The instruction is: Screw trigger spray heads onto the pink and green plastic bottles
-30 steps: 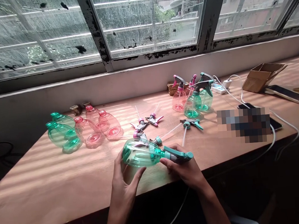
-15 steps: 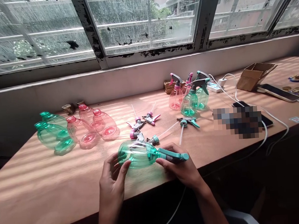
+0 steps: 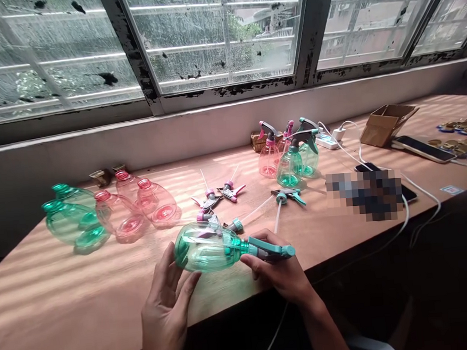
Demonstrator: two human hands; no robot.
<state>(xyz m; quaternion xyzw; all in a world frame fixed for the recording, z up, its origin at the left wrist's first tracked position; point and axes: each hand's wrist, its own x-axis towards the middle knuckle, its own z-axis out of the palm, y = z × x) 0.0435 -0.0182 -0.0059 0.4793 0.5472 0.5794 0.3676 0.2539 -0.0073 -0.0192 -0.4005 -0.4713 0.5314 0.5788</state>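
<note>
Above the near edge of the table (image 3: pixel 107 317): a green spray bottle (image 3: pixel 206 247), held sideways | our right hand (image 3: pixel 279 270) grips its neck, right | our left hand (image 3: pixel 164 302) cups its base, grip unclear to us | beyond: loose spray heads (image 3: pixel 229 193) | far left: five open bottles (image 3: pixel 157 201)

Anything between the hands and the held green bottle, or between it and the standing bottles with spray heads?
Nothing visible separates the left hand or right hand from the held green bottle. Between it and the standing bottles with spray heads, loose green spray heads lie on the tabletop.
</note>
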